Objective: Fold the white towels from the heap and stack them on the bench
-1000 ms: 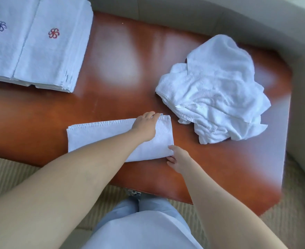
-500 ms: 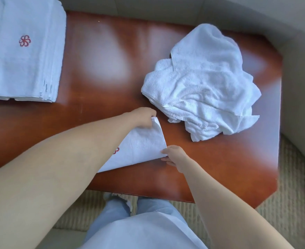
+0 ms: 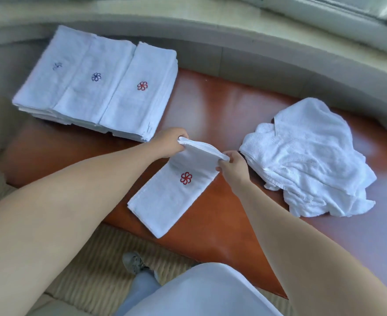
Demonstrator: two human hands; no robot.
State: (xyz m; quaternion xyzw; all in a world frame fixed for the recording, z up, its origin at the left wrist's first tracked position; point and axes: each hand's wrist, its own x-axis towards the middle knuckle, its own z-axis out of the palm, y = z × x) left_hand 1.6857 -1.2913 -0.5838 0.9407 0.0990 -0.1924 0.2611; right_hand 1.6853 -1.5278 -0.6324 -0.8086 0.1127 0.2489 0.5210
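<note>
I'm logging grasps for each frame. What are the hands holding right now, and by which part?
Both hands hold one folded towel by its far end: the left hand grips one corner, the right hand the other.

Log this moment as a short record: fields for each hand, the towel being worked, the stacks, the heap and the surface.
left hand: grips the far left corner of the towel
right hand: pinches the far right corner
towel: folded strip, red flower mark up, far edge lifted, near end lying on the bench
stacks: three side by side, far left; two blue marks, one red
heap: unfolded white towels, right side
bench: glossy reddish wood
</note>
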